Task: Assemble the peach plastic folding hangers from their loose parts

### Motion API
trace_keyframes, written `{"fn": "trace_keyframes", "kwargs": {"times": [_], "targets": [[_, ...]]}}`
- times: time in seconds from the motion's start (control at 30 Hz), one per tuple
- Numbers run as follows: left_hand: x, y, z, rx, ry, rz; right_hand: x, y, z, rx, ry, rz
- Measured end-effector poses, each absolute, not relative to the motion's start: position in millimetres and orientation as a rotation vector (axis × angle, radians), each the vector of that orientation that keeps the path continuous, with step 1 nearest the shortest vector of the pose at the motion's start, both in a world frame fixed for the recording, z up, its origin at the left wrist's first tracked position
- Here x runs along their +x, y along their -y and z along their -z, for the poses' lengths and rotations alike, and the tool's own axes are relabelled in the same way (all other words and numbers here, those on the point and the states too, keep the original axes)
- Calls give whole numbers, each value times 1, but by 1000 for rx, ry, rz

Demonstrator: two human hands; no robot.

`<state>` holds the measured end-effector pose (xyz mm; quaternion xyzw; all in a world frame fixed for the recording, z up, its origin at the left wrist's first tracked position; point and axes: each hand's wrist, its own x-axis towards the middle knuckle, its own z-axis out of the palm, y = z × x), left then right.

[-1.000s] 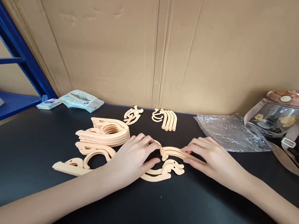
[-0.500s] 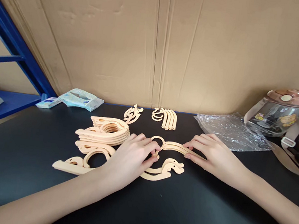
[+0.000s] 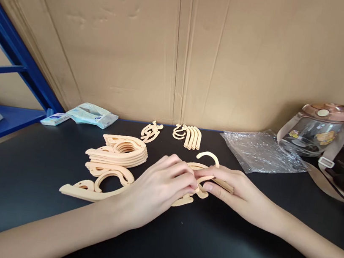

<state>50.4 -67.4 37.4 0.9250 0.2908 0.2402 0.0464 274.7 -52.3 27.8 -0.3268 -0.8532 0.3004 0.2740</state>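
Observation:
My left hand (image 3: 166, 188) is closed, its thumb and fingers pinching the end of a small curved beige piece (image 3: 205, 178). Beside it my right hand (image 3: 234, 187) has its thumb and fingers round the same piece. A beige hook (image 3: 211, 156) rises just behind my right fingers. Under both hands lie more beige parts, partly hidden. To the left of my left hand are a stack of beige curved pieces (image 3: 129, 157) and a ring-shaped beige assembly (image 3: 86, 194).
At the back of the black table (image 3: 25, 168) are small loose hooks (image 3: 151, 132) and curved arms (image 3: 193, 138). A tissue pack (image 3: 92, 115) lies back left; plastic wrap (image 3: 261, 152) and a clear bottle (image 3: 314, 136) stand right.
My left hand has moved right, toward my right hand, which has shifted slightly left. A hook and a small curved piece now show between the hands. The view has shifted a little.

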Motion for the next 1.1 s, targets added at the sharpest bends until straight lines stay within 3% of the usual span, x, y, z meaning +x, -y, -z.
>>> {"fn": "trace_keyframes", "kwargs": {"times": [0.17,0.3,0.77,1.1], "targets": [[65,54,-49,2826,-1063,-718,283,42,-28,-1048,2023,-879],[73,32,-47,2984,-1287,-385,302,24,-23,-1206,1906,-769],[80,35,-38,3183,-1436,93,307,9,-2,-1255,2005,-955],[75,41,-49,3294,-1448,75,308,11,-6,-1261,2072,-835]]}}
